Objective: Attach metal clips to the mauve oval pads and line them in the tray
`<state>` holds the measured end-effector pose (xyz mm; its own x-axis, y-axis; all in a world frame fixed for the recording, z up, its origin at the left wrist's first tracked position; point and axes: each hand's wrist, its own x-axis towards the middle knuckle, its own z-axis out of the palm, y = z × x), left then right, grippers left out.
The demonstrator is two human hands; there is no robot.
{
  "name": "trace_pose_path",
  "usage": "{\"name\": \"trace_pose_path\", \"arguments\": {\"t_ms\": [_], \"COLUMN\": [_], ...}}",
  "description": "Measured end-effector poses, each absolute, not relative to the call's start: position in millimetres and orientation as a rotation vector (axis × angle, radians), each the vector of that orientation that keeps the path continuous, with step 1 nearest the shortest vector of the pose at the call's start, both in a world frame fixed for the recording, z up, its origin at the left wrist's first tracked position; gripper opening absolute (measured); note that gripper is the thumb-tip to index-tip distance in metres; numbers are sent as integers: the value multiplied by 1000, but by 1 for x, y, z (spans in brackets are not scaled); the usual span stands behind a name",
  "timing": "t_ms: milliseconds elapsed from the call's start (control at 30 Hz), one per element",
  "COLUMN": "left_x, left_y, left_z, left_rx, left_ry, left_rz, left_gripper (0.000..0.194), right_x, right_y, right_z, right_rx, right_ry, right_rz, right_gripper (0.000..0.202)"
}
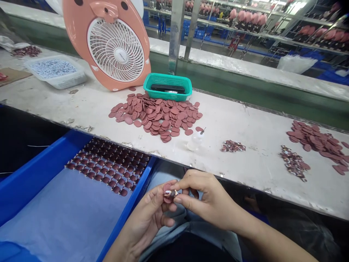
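Note:
Over my lap, my left hand [152,207] pinches a flat reddish-brown oval disc [167,187] between thumb and fingers. My right hand [207,196] holds a small brown-and-white figurine piece [171,194] by thumb and forefinger, up against the face of the disc. Fingers partly cover both, so I cannot tell whether they are joined. Another dark red oval [194,193] shows beneath the right fingers. Ahead on the table lies a big heap of the same discs [160,116], with a small pile of figurine pieces [233,146] to its right.
A blue crate [139,178] at my left holds rows of discs with pieces on them [106,165]. A small clear bottle [195,142] stands near the table edge. Behind are a green basket [167,96], an orange fan [117,47] and a white tub [68,78]. More discs [316,140] lie right.

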<state>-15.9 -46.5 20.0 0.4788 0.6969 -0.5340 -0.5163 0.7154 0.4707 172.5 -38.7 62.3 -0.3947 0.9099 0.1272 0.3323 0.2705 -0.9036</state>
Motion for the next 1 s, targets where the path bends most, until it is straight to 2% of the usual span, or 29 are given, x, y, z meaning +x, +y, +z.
{"name": "trace_pose_path", "arguments": {"t_ms": [67,167,300,400,567,700,900,1000], "left_x": [-16,-17,-17,-18,-19,-38,-106,-139], "left_y": [-46,-47,-52,-54,-52,-47,-27,-25], "left_z": [21,19,13,11,5,-8,-38,-62], "left_rx": [295,337,459,569,553,578,820,979], "left_ry": [780,918,1259,1306,1430,1539,1899,2008], "left_rz": [749,869,1231,1299,1386,1313,1073,829], "left_gripper": [41,52,39,34,31,40,48,40], "right_x": [170,163,149,138,116,102,114,131], "right_y": [-39,-38,-36,-35,-29,-29,-51,-58], "right_z": [58,48,29,13,-5,-5,6,0], "right_rx": [-1080,-1041,-1079,-1041,-1008,-987,-778,-864], "right_ry": [-1857,-1845,-1914,-2035,-2074,-2087,-2120,-2131], "right_rz": [1019,697,238,94,81,85,116,167], "right_gripper": [17,14,12,16,15,13,11,11]}}
